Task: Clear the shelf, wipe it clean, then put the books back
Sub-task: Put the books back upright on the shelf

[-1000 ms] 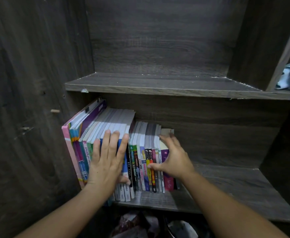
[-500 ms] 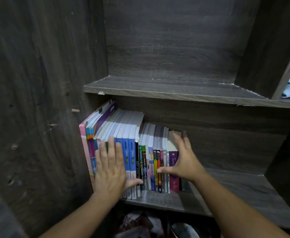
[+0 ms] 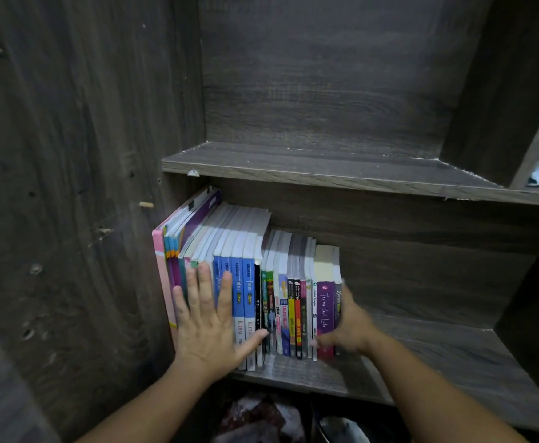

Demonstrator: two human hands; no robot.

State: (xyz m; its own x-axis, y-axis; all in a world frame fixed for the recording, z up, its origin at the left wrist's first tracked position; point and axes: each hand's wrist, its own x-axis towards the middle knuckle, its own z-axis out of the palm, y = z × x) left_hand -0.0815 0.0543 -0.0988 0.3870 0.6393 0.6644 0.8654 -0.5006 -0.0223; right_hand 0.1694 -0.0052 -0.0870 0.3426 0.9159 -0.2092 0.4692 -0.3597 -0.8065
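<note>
Likely the row topples rightward if the bracing slips. The books (image 3: 281, 282) stand packed against the left wall with bare shelf (image 3: 437, 356) to their right, so nothing else props the thin end volumes. The left hand (image 3: 207, 327) lies flat on the blue spines, fingers straight. The right hand (image 3: 348, 330) cups the row's right end — thumb across the purple spine, fingers hidden, so I cannot tell if it grips.

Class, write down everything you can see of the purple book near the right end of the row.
The purple book stands upright on the lower shelf, second from the row's right end, spine outward with white script lettering. Cream page edges show on top. It looks like a paperback. The right hand lays its thumb across the lower spine.
</note>
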